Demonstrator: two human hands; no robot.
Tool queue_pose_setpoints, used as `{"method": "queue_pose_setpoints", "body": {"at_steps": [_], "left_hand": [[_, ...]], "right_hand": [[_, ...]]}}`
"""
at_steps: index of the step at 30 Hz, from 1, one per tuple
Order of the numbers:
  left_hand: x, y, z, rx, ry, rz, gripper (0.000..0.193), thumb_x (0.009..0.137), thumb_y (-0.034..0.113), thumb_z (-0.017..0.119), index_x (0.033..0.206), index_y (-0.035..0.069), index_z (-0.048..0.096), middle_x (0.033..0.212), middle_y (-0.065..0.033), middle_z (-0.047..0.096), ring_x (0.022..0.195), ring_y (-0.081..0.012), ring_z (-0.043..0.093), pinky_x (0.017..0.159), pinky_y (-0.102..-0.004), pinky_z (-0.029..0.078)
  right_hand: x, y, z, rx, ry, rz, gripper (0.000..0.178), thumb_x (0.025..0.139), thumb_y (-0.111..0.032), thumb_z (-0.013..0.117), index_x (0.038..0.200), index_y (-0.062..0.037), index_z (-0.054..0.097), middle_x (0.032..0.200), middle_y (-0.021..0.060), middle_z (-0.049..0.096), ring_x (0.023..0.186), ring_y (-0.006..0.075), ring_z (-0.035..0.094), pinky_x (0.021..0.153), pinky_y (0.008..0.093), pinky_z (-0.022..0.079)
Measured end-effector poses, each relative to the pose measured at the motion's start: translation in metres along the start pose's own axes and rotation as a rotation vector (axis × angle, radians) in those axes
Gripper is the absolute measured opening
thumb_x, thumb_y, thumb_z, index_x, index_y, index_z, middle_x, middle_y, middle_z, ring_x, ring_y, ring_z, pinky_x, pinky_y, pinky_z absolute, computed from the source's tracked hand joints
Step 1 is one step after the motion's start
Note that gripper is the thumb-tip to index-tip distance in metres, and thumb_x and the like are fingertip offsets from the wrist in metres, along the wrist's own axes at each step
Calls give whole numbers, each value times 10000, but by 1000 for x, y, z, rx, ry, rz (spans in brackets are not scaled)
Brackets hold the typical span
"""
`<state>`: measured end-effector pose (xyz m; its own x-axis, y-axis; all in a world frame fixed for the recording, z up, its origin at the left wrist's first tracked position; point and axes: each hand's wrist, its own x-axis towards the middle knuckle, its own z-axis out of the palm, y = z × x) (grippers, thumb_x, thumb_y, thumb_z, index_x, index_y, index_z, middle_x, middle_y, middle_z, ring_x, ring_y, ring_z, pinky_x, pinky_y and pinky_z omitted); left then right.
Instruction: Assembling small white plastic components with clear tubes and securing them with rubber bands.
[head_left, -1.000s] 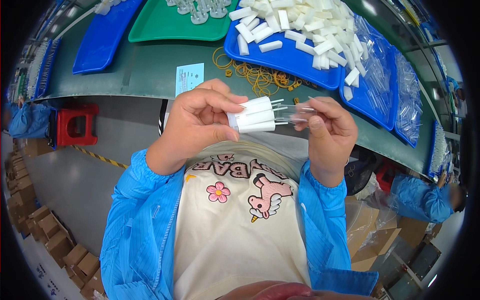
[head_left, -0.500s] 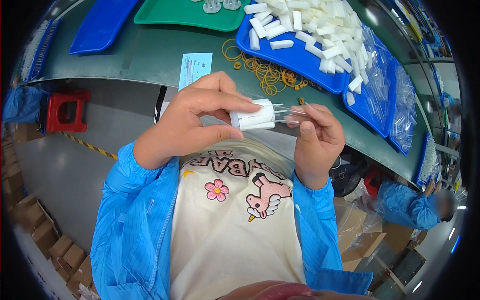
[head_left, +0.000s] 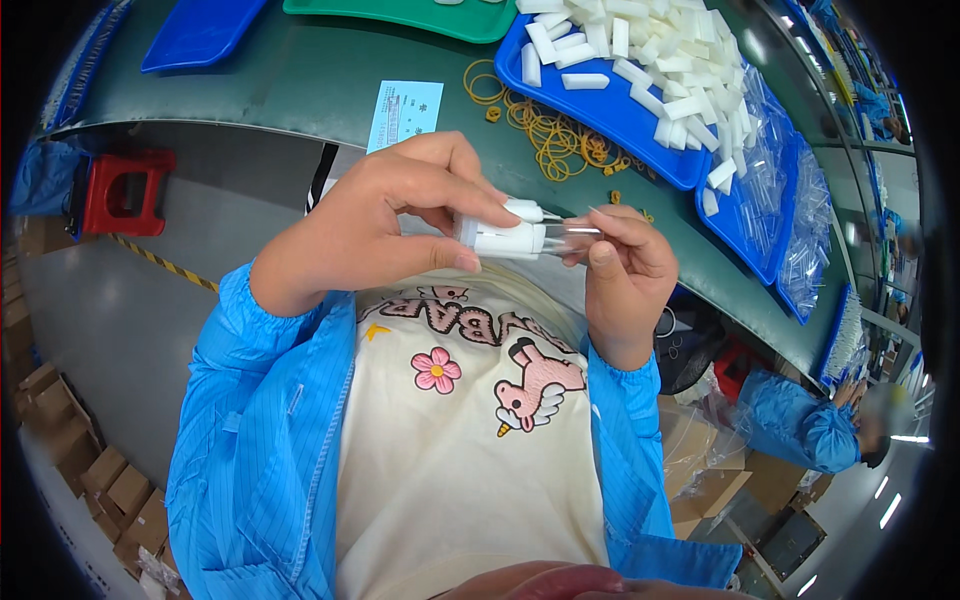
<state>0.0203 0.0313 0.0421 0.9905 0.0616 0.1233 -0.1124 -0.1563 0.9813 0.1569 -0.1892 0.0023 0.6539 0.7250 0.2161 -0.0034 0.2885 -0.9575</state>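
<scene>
In front of my chest my left hand (head_left: 385,215) is closed round a white cylindrical part (head_left: 500,238) with a pale cap at its left end. Narrow white prongs stand out of its right end, partly hidden. Thumb and fingertips of my right hand (head_left: 630,275) pinch a clear plastic tube (head_left: 575,238). The tube's left end meets the white part's right end; I cannot tell how far one sits inside the other. Beyond my hands, a blue tray (head_left: 570,105) on the green table bears many white foam blocks (head_left: 690,60).
Yellow rubber bands (head_left: 555,140) lie beside a pale blue printed slip (head_left: 405,112). Clear tubes (head_left: 755,190) fill another blue tray (head_left: 725,235) at right. A green tray (head_left: 400,18) and a blue tray (head_left: 200,35) stand farther back. A red stool (head_left: 125,190) is at left; a person (head_left: 800,420) works at right.
The clear tube in my right hand has moved slightly left, closer against the white part. My left hand keeps its hold. The whole view has shifted a little.
</scene>
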Motion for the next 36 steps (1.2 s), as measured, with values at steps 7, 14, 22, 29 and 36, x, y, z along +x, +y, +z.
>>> {"method": "queue_pose_setpoints", "body": {"at_steps": [7, 14, 22, 29, 36], "left_hand": [[-5, -20, 17, -192, 69, -34, 407, 687, 16, 772, 1086, 69, 708, 1072, -70, 537, 992, -176, 554, 787, -282, 519], [-7, -43, 27, -331, 62, 115, 371, 739, 124, 804, 1086, 66, 688, 1185, -96, 495, 1106, -198, 515, 925, -322, 475], [-3, -57, 41, -636, 99, 184, 363, 647, 11, 842, 975, 27, 687, 1181, -96, 488, 1070, -175, 547, 922, -327, 509], [0, -67, 48, -708, 84, 192, 386, 609, 12, 866, 947, 40, 682, 1187, -90, 468, 1073, -173, 541, 938, -329, 486], [-4, -77, 44, -507, 115, 239, 401, 589, 229, 899, 899, 108, 675, 1153, -87, 488, 1044, -183, 524, 907, -322, 442]], "right_hand": [[1, 6, 10, -9, 17, -66, 196, 877, 7, 625, 1069, 44, 622, 1055, 141, 581, 915, 185, 626, 758, 282, 532], [-2, 4, 23, -123, 227, -55, 280, 849, 79, 623, 1123, 26, 598, 1159, 131, 535, 962, 158, 586, 822, 269, 503], [-3, 5, 32, -180, 183, -175, 402, 727, 97, 735, 1088, -6, 592, 1359, 180, 383, 1259, 276, 422, 969, 379, 449], [-3, 7, 34, -186, 56, -153, 397, 693, 82, 756, 1038, -26, 593, 1382, 219, 375, 1288, 315, 405, 1009, 407, 402], [1, 14, 36, -263, 45, -244, 367, 691, -39, 802, 993, -42, 593, 1293, 223, 507, 1172, 306, 519, 965, 397, 416]]}}
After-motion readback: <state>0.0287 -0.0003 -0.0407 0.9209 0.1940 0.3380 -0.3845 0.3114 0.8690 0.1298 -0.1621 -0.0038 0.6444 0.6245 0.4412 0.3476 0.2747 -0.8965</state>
